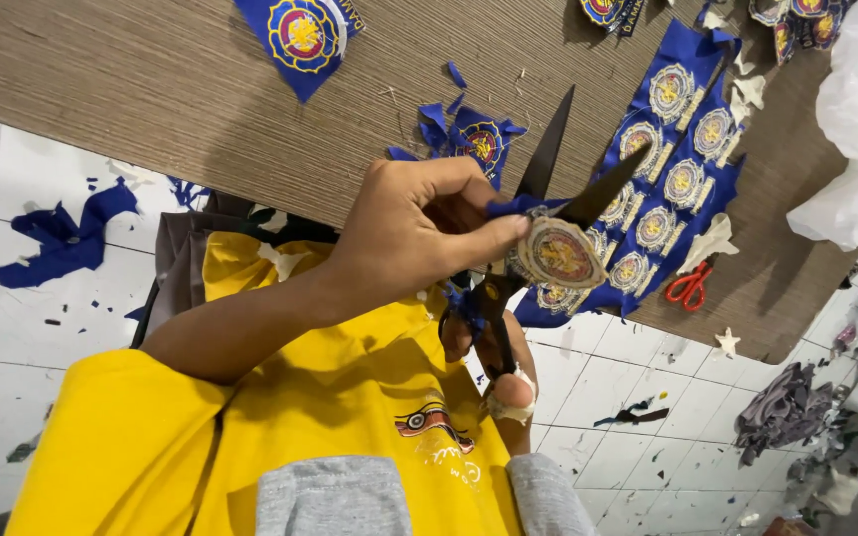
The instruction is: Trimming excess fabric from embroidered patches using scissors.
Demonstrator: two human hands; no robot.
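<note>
Two hands are at work over a big brown woven-look table [151, 89], which runs off the top and left edges. Next down in size, a long blue fabric strip of embroidered badges [682, 169] lies on the right of the table, its near end hidden behind the hands. The left hand [419, 233] is curled mostly shut, thumb and fingers pinching one round badge [560, 253] by its blue edge, held up in mid-air over the table's near edge. Black scissors [548, 189] have their blades spread wide around the top of that badge. The right hand [499, 367] is mostly hidden behind the left one; it grips the scissor handles, a finger wrapped in pale tape, but how many fingers sit in the loops is hard to tell. Small red snips [689, 286] sit near the strip's right side.
</note>
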